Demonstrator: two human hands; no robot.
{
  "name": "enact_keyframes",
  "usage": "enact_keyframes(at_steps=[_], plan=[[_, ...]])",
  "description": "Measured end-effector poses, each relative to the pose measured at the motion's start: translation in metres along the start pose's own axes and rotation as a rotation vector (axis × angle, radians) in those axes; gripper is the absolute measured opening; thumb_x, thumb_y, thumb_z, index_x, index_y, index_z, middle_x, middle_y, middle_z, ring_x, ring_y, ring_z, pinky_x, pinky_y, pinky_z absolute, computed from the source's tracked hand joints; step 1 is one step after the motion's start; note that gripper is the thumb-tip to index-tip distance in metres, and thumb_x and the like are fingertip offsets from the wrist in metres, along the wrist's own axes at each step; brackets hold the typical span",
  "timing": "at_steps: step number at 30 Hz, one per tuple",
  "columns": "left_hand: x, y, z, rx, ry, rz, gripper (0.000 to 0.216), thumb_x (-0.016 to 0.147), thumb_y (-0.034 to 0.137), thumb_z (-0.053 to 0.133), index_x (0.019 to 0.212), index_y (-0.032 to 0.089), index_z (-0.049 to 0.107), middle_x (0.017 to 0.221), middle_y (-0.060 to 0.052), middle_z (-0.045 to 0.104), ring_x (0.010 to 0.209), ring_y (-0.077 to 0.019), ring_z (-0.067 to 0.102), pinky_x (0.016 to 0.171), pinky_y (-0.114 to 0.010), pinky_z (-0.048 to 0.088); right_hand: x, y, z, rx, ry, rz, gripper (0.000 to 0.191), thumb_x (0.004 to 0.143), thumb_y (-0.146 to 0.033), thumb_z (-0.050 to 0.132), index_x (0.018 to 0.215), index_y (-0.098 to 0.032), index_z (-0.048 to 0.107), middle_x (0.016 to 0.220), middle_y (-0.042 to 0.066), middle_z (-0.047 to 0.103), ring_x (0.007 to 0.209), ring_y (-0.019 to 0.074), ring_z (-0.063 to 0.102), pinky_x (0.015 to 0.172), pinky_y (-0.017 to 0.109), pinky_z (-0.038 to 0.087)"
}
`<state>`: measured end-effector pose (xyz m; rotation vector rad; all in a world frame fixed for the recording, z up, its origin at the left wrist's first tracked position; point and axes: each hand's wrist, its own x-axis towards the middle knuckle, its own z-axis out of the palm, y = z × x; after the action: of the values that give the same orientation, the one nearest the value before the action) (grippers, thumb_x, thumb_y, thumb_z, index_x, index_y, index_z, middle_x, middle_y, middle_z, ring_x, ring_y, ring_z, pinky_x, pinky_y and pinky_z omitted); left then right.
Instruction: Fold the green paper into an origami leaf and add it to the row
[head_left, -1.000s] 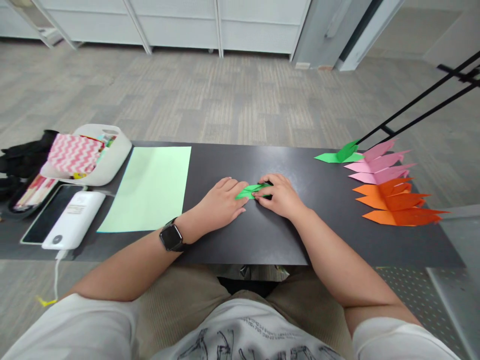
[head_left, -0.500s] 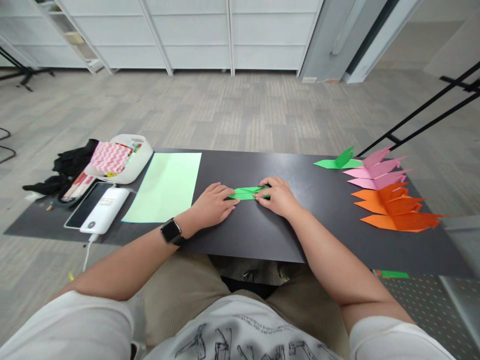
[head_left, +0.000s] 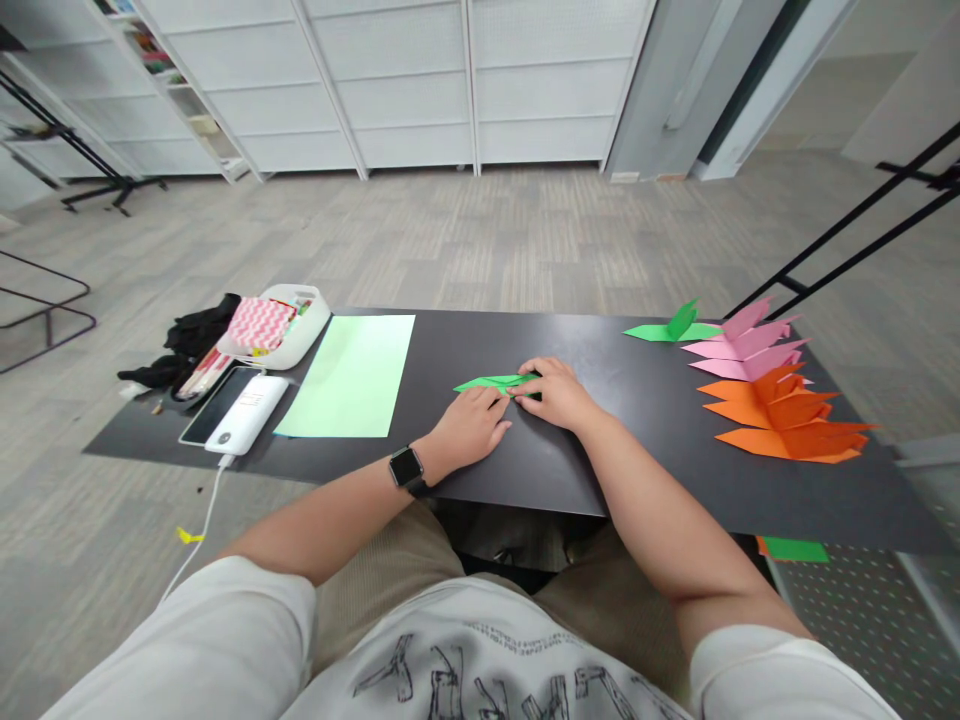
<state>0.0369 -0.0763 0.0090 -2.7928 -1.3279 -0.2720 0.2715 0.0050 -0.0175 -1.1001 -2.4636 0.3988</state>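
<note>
A narrow folded piece of green paper (head_left: 484, 382) lies on the black table (head_left: 570, 460) in front of me. My left hand (head_left: 472, 428) rests on its near edge with fingers curled down against it. My right hand (head_left: 556, 392) presses on its right end, fingers bent over the paper. A watch sits on my left wrist.
A pale green sheet (head_left: 351, 376) lies to the left. Further left are a white power bank (head_left: 249, 414), a phone and a white basket (head_left: 279, 326) of supplies. Finished folded pieces lie at the right: green (head_left: 673, 327), pink (head_left: 744, 346) and orange (head_left: 784, 422).
My view has tilted up and shifted. My left hand has slid right along the green paper, closer to my right hand, which has stayed on the right end.
</note>
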Motion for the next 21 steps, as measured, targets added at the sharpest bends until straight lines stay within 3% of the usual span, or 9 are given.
enact_keyframes(at_steps=[4,6,12,16,21], plan=[[0.002,0.012,-0.002,0.010,-0.030,-0.106,0.049,0.110,0.045,0.056,0.146,0.014,0.066,0.128,-0.015,0.071,0.120,-0.0335,0.063,0.118,-0.053,0.045,-0.002,0.009,-0.007,0.054,-0.049,-0.074,0.026,0.095,-0.033,0.077,0.119,-0.040,0.086,0.138,0.006,0.071,0.128,0.0309,0.063,0.113,0.055,0.048],[0.003,0.015,-0.005,0.007,-0.032,-0.130,0.049,0.110,0.048,0.056,0.147,0.017,0.067,0.128,-0.014,0.071,0.121,-0.0329,0.063,0.123,-0.056,0.041,-0.003,0.014,-0.011,0.081,-0.064,-0.088,0.018,0.096,-0.036,0.077,0.110,-0.037,0.089,0.144,0.007,0.070,0.131,0.0309,0.064,0.116,0.055,0.047],[0.006,0.020,-0.003,-0.026,-0.007,-0.205,0.045,0.110,0.051,0.056,0.141,0.023,0.072,0.130,-0.013,0.071,0.124,-0.0318,0.064,0.129,-0.062,0.033,-0.006,0.025,-0.023,0.063,-0.051,-0.065,0.016,0.097,-0.040,0.076,0.103,-0.037,0.090,0.147,0.009,0.069,0.137,0.0332,0.063,0.120,0.060,0.046],[0.004,0.023,0.000,-0.044,0.011,-0.219,0.052,0.109,0.057,0.053,0.149,0.026,0.067,0.132,-0.013,0.069,0.125,-0.0330,0.062,0.129,-0.066,0.030,-0.006,0.029,-0.028,0.097,0.008,-0.059,0.016,0.098,-0.039,0.074,0.104,-0.037,0.090,0.149,0.008,0.069,0.138,0.0310,0.064,0.121,0.059,0.047],[0.006,0.030,0.002,-0.013,0.002,-0.241,0.059,0.107,0.066,0.052,0.149,0.028,0.068,0.133,-0.015,0.067,0.129,-0.0358,0.060,0.130,-0.071,0.025,-0.009,0.031,-0.025,0.048,-0.040,-0.002,0.013,0.095,-0.040,0.078,0.094,-0.036,0.090,0.146,0.008,0.070,0.137,0.0338,0.064,0.120,0.062,0.047]])
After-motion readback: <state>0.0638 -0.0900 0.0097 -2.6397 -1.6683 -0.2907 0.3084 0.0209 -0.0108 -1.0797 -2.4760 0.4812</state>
